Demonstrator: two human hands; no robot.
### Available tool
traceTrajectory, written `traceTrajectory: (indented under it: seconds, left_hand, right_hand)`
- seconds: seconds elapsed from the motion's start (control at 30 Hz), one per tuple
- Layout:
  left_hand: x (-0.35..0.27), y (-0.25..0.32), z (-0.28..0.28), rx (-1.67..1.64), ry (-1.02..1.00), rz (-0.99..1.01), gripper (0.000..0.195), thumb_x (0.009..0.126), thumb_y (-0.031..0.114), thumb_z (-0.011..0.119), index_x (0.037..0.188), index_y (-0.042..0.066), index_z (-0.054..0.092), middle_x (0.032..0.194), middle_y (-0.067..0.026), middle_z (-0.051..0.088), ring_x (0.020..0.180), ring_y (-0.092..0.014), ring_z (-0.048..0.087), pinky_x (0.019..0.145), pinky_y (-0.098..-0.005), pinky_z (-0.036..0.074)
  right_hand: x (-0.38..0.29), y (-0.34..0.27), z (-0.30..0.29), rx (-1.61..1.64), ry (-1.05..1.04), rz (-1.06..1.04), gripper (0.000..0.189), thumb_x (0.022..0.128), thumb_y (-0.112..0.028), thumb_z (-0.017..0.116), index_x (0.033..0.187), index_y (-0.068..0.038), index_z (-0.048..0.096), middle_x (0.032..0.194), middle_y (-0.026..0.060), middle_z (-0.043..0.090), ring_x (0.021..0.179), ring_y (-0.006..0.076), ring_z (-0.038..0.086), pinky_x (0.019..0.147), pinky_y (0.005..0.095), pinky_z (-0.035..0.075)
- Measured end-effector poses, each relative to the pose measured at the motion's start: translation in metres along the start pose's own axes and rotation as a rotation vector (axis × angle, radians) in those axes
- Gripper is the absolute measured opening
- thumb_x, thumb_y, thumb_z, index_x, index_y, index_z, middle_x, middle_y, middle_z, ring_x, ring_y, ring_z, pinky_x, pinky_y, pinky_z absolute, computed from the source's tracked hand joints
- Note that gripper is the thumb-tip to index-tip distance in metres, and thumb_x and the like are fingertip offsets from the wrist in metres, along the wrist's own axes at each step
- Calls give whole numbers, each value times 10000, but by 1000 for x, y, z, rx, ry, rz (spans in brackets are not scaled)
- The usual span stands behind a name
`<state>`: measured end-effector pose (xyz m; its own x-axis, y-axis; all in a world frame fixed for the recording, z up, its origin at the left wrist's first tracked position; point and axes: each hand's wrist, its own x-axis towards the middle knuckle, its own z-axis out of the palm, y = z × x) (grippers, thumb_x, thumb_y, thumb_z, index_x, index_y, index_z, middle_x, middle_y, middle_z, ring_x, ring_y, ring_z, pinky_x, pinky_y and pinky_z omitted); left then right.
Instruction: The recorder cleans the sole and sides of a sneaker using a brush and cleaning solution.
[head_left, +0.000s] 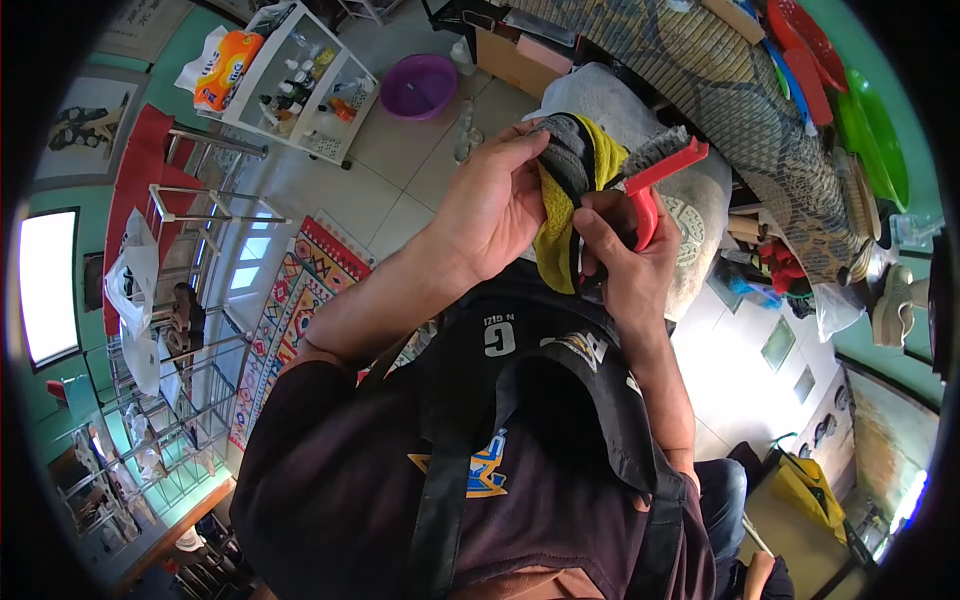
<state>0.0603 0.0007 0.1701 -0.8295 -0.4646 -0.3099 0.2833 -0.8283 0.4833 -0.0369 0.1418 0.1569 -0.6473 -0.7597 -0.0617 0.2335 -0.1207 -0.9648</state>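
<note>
A microfiber cloth, yellow on one side and grey on the other with black edging, hangs folded between my hands. My left hand grips its upper left part between thumb and fingers. With thumb and fingertips, my right hand pinches the cloth's right edge. That same hand also holds a red-handled brush against the palm, its grey bristles facing up and left towards the cloth. Behind the hands is a seat or stool draped with a pale grey towel. A black apron covers my front.
A patterned table cover runs along the upper right, with a green basin on it. A purple basin and a white shelf cart stand on the floor. At lower right is another person's jeans-clad leg.
</note>
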Motion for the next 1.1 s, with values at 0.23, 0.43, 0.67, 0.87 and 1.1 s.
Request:
traceTrajectory:
  seconds: [0.23,0.43,0.67,0.87,1.1]
  left_hand:
    - [2,0,2,60,15,10,226,1044,137,509,1244,34,528,1147,-78,636,1100,-195,629,982,-380,515]
    - [-1,-12,-1,912,-80,554,322,967,174,649,1247,45,556,1144,-134,591,1078,-260,606,892,-381,491]
    - [-10,-8,-16,1359,-473,1260,291,803,113,814,1012,-20,661,1056,-160,593,936,-263,609,813,-343,510]
    - [-8,-9,-8,1370,-409,1246,268,735,87,848,943,11,696,947,-108,623,824,-244,626,714,-349,509]
    - [-4,-14,-5,1364,-419,1300,225,699,9,807,895,23,698,893,-80,611,788,-249,610,685,-352,490]
  right_hand:
    - [2,-7,-3,101,0,67,268,862,-2,767,1075,14,605,896,78,705,540,90,585,458,221,458]
    - [7,-17,-3,268,-9,14,241,869,-9,760,1057,22,612,854,91,682,566,106,599,456,235,480]
    - [9,-23,-8,320,62,-95,198,876,-3,753,947,4,568,922,117,678,590,121,610,465,248,502]
    - [9,-25,-6,310,82,-115,218,881,6,745,906,-6,529,963,135,679,647,133,636,482,258,509]
    - [10,-22,-5,319,78,-146,183,896,8,728,960,25,557,947,132,679,660,149,643,519,276,520]
